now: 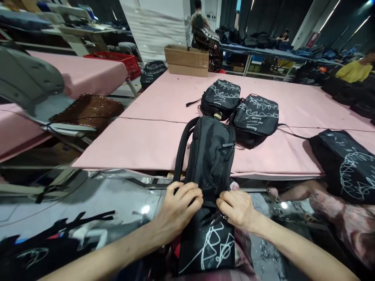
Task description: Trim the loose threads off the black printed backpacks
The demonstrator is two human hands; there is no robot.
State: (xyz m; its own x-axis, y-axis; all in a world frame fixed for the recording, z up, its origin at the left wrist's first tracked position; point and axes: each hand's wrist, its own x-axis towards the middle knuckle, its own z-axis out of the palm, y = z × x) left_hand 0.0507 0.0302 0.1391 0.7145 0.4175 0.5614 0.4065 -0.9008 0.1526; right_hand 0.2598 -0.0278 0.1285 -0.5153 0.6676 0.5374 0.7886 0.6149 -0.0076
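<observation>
A black backpack with white line drawings lies lengthwise from my lap onto the front edge of the pink table. My left hand grips the bag's left side near its black strap. My right hand pinches the bag's right side, fingers closed on the fabric near a zipper. Two finished black backpacks with white shark-teeth print lie side by side just beyond it on the table.
Another shark-print backpack lies at the table's right edge. A cardboard box stands at the far end. A wicker basket and red crate sit left. People stand and sit in the background among dark bag piles.
</observation>
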